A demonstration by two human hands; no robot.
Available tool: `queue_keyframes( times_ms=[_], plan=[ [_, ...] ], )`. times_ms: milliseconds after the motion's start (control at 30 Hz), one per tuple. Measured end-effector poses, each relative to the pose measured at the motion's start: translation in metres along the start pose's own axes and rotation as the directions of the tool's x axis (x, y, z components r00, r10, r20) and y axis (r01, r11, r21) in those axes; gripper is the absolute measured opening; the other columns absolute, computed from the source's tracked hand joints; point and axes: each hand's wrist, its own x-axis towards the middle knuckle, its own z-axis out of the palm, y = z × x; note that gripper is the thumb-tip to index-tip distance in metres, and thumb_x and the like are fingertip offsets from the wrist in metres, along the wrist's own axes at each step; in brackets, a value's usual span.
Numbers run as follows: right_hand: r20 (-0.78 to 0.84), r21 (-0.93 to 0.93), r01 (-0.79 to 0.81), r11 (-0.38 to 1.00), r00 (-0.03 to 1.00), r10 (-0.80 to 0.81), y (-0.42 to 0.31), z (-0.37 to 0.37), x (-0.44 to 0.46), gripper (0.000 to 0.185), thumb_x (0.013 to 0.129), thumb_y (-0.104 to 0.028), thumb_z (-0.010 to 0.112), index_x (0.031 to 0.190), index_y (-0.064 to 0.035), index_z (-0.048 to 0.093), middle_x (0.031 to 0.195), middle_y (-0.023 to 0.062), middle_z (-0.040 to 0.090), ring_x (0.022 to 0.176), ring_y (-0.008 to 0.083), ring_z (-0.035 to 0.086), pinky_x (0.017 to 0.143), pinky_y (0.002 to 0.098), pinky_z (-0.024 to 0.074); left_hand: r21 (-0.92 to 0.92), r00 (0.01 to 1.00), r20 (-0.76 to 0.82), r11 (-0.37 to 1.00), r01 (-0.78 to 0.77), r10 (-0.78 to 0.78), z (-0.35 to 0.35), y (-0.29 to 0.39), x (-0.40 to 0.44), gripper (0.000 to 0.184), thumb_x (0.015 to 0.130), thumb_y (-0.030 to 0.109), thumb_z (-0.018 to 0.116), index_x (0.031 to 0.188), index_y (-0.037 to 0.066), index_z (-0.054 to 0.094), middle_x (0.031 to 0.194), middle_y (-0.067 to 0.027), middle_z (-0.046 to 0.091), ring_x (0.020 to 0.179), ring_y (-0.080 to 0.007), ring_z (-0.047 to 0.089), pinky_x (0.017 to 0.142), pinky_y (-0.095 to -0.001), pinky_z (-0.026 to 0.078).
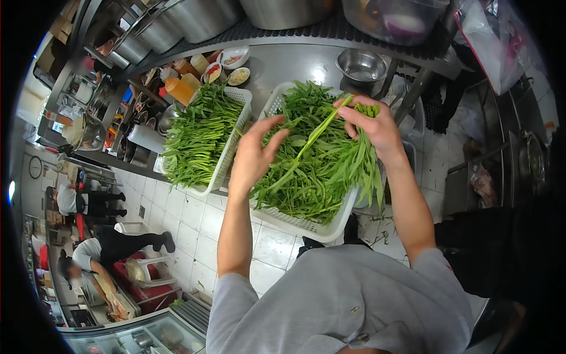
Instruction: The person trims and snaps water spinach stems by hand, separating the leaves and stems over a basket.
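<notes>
My right hand is closed on a bunch of leafy green stalks that look like water spinach; their leaves hang down below the fingers. One pale stalk is pinched at its upper end by the thumb and forefinger and slants down to the left. My left hand is empty, fingers apart, over the left side of a white plastic basket. Loose leafy greens fill this basket below both hands. To its left, a second white basket holds greens laid with their stems lined up.
A metal bowl sits on the steel counter behind the baskets. Small bowls of chopped ingredients and sauce bottles stand at the back left. Large pots line the shelf above. Two people are at the far left.
</notes>
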Motion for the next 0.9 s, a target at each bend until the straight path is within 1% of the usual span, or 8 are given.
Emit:
queue_keyframes(
  times_ms=[100,267,433,500,600,733,833,900],
  plan=[
    [0.031,0.002,-0.019,1.0,0.999,0.019,0.003,0.003,0.001,0.024,0.091,-0.016,0.068,0.104,0.0042,0.067,0.089,0.0046,0.065,0.057,0.0068,0.05,0.052,0.0224,0.0372,-0.301,0.95,0.303,0.953,0.014,0.082,0.015,0.008,0.002,0.035,0.095,0.021,0.065,0.122,-0.001,0.063,0.109,-0.0116,0.07,0.091,-0.0168,0.067,0.083,-0.0288,0.051],
    [-0.158,-0.299,0.076,0.951,0.979,-0.128,0.011,0.008,-0.006,0.024,0.085,-0.016,0.076,0.101,0.002,0.071,0.084,0.0014,0.068,0.074,0.0062,0.058,0.068,0.0239,0.0471,-0.374,0.95,0.301,0.905,0.202,-0.087,0.032,0.009,0.006,0.024,0.093,0.011,0.068,0.111,-0.003,0.063,0.098,-0.0059,0.07,0.084,-0.0108,0.066,0.072,-0.0229,0.051],
    [-0.071,-0.249,-0.156,0.956,0.987,0.143,0.016,0.014,-0.012,0.024,0.083,-0.015,0.076,0.097,0.0031,0.071,0.082,0.0018,0.068,0.076,0.0076,0.059,0.07,0.0251,0.0476,-0.339,0.948,0.317,0.929,0.145,-0.032,0.048,0.006,0.002,0.022,0.09,0.008,0.07,0.108,-0.002,0.062,0.095,-0.005,0.069,0.082,-0.0101,0.068,0.066,-0.0228,0.051],
    [-0.048,-0.204,-0.263,0.943,0.965,0.259,0.013,0.012,-0.012,0.024,0.082,-0.015,0.076,0.096,0.0038,0.07,0.082,0.0018,0.069,0.075,0.0088,0.06,0.069,0.0259,0.0477,-0.26,0.97,0.234,0.957,0.129,-0.067,0.042,0.007,0.001,0.035,0.088,0.012,0.073,0.118,0.0,0.058,0.104,-0.0085,0.068,0.092,-0.0149,0.068,0.075,-0.0263,0.054],
    [-0.026,-0.385,-0.034,0.922,0.999,0.026,0.022,0.014,-0.012,0.025,0.082,-0.016,0.076,0.096,0.003,0.07,0.08,0.0055,0.069,0.07,0.0113,0.06,0.067,0.029,0.0482,-0.036,0.993,-0.109,0.998,-0.045,0.041,0.028,0.013,0.004,0.053,0.084,0.017,0.077,0.129,0.003,0.053,0.126,-0.0132,0.061,0.11,-0.0227,0.063,0.091,-0.0363,0.053],
    [0.106,-0.557,0.153,0.816,0.988,-0.113,0.016,0.021,-0.015,0.027,0.081,-0.019,0.077,0.098,0.0011,0.07,0.085,0.0147,0.07,0.074,0.024,0.067,0.07,0.0338,0.0502,0.146,0.885,-0.027,0.878,-0.457,0.465,0.016,0.048,0.007,0.05,0.08,0.013,0.078,0.125,0.005,0.059,0.123,-0.0121,0.062,0.105,-0.0276,0.065,0.088,-0.0359,0.053],
    [0.219,-0.662,0.248,0.707,0.966,-0.134,0.007,0.022,-0.014,0.022,0.083,-0.014,0.075,0.096,0.0023,0.07,0.091,0.0138,0.069,0.081,0.0265,0.067,0.073,0.0346,0.0505,0.147,0.907,0.283,0.92,-0.362,0.312,0.002,0.033,0.011,0.033,0.08,0.01,0.077,0.111,0.004,0.067,0.11,-0.0131,0.065,0.095,-0.0308,0.066,0.082,-0.0366,0.053],
    [0.266,-0.702,0.296,0.648,0.953,-0.147,0.006,0.021,-0.015,0.02,0.082,-0.014,0.074,0.093,0.0019,0.07,0.088,0.0132,0.068,0.079,0.0297,0.066,0.072,0.0363,0.0505,0.153,0.909,0.269,0.917,-0.367,0.319,0.004,0.035,0.007,0.02,0.081,0.007,0.074,0.1,0.002,0.071,0.099,-0.0116,0.065,0.087,-0.0321,0.065,0.075,-0.0395,0.053]
  ],
)
